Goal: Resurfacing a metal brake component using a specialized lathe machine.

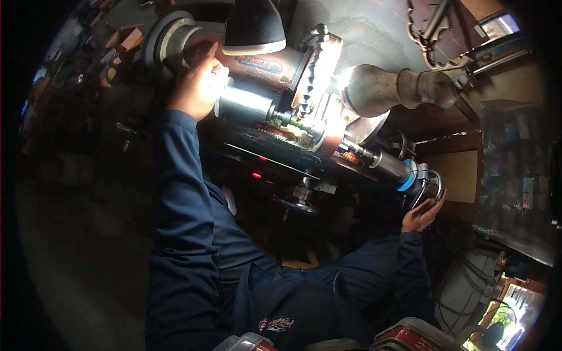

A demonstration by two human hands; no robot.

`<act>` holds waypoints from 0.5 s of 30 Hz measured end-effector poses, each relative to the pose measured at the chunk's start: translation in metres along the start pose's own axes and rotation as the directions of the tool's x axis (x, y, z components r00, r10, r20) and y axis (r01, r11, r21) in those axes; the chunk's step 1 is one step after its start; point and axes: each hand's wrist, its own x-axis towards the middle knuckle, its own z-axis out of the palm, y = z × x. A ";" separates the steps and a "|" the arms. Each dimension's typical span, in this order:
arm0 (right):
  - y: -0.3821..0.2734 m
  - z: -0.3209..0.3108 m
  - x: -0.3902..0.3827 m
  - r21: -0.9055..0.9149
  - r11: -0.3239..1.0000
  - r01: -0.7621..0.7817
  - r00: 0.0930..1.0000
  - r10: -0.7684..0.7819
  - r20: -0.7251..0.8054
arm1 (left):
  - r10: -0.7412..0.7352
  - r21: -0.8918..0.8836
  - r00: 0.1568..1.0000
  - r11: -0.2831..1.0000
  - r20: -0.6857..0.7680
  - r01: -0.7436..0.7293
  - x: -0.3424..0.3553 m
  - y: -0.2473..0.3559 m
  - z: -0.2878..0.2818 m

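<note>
My left hand (196, 88), fingers bent, is at the left end of a shiny steel cylinder (246, 106) on a bench machine (257, 73); what its fingertips grip is unclear. My right hand (422, 213) grips a curved metal handle (436, 184) at the right end, beside a smaller cylinder with a blue band (404, 174). Between them run a shaft with fittings (366, 153) and an upright lit bracket (321, 61) with a dark chain-like column. A worn, bulbous pale metal piece (374, 88) lies across the upper right of the machine, and a black lamp head (252, 26) hangs above.
Small boxes and loose items (120, 44) crowd the upper left. A handwheel (295, 202) sits below the machine. A plastic-covered panel (512, 169) stands on the right, with cables (471, 275) and a bright object (515, 307) at lower right. Wooden boarding (459, 175) is behind the handle.
</note>
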 end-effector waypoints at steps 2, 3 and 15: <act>0.010 -0.010 0.011 0.060 0.997 -0.052 0.971 0.036 0.237 | -0.015 -0.008 1.000 1.000 0.009 0.015 -0.002 -0.004 -0.002; 0.006 -0.009 0.031 0.179 0.982 0.061 0.957 -0.108 0.268 | -0.007 0.005 1.000 1.000 0.010 0.007 -0.001 -0.004 -0.004; 0.030 0.018 0.102 -0.348 0.937 0.031 0.705 0.226 0.673 | -0.049 -0.018 0.999 0.999 0.013 0.049 -0.003 0.022 -0.002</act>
